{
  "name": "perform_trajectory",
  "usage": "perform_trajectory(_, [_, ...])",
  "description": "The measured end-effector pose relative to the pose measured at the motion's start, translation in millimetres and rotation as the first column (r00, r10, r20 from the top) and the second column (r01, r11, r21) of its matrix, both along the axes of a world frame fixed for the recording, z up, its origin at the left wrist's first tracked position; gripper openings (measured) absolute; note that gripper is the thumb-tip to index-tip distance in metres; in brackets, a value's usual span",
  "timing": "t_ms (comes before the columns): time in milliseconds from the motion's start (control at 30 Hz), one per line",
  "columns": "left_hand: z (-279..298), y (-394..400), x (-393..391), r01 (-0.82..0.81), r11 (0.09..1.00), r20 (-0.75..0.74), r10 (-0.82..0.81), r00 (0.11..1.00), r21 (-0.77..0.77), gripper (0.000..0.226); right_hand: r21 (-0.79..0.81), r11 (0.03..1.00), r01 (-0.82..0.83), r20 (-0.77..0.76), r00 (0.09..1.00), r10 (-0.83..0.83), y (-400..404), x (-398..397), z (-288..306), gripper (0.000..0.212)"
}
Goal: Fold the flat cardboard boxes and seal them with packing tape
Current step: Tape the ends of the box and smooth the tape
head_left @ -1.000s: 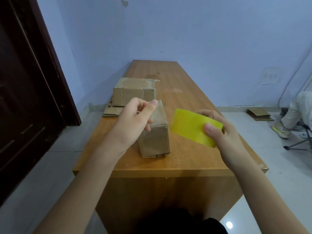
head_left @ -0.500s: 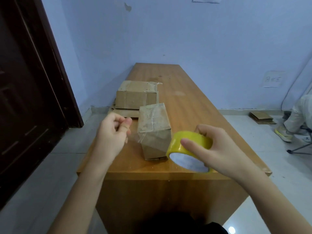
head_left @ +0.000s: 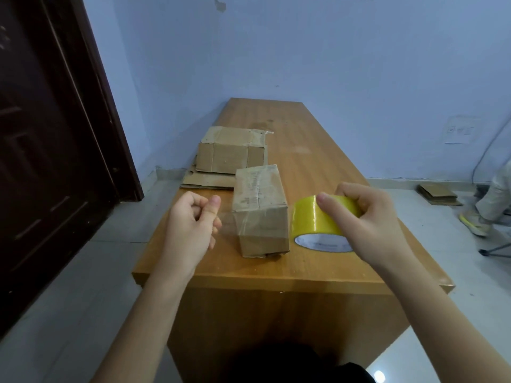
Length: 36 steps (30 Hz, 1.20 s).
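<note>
Now your left hand (head_left: 190, 225) pinches the clear tape's free end, drawn out leftward since a moment ago; the small brown cardboard box (head_left: 260, 208) sits mid-table (head_left: 318, 167), and your right hand (head_left: 367, 217) grips the yellow tape roll (head_left: 315, 217), lowered beside it, ready for sealing.

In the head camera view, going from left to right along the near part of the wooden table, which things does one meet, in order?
Left hand, pinching the clear tape end → small brown cardboard box with clear tape over it → yellow roll of packing tape → right hand, gripping that roll.
</note>
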<state>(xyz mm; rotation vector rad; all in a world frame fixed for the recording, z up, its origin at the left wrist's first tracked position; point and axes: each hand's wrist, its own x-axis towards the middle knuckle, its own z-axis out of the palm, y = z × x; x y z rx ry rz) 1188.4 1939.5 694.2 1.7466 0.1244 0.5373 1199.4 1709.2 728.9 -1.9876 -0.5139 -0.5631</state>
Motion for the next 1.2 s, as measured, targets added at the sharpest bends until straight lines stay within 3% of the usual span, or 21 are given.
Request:
perform_trajectory(67, [-2.3, 8.0, 0.6, -0.056, 0.998, 0.006, 0.056, 0.998, -0.01, 0.019, -0.225, 0.973, 0.055, 0.059, 0.997, -0.042, 0.6, 7.8, 5.9, 0.051])
perform_trajectory(133, [-2.5, 16.5, -0.7, -0.097, 0.995, 0.026, 0.098, 0.995, -0.033, 0.02, -0.466, 0.874, 0.14, 0.144, 0.986, -0.082, 1.5, 14.3, 13.1, 0.049])
perform_trajectory(333, [-13.2, 18.5, 7.0, -0.052, 0.999, -0.012, 0.052, 0.999, -0.009, 0.02, -0.789, 0.57, 0.23, 0.109, 0.965, -0.239, 10.4, 35.2, 37.2, 0.051])
perform_trajectory(567, [-5.7, 27.7, 23.6, -0.021, 1.0, -0.064, 0.02, 0.998, -0.019, 0.019, -0.846, 0.503, 0.175, 0.014, 0.951, -0.308, 19.4, 56.1, 42.8, 0.046])
perform_trajectory(767, [-6.6, 28.4, 29.8, 0.044, 0.998, -0.159, -0.051, 0.986, -0.05, 0.019, -0.887, 0.444, 0.127, -0.037, 0.939, -0.343, 20.5, 63.9, 47.2, 0.057])
perform_trajectory(1200, [-13.0, 25.4, 40.4, 0.045, 0.993, -0.234, -0.071, 0.97, -0.113, 0.02, -0.872, 0.489, 0.015, -0.202, 0.9, -0.386, 17.5, 78.8, 45.7, 0.065])
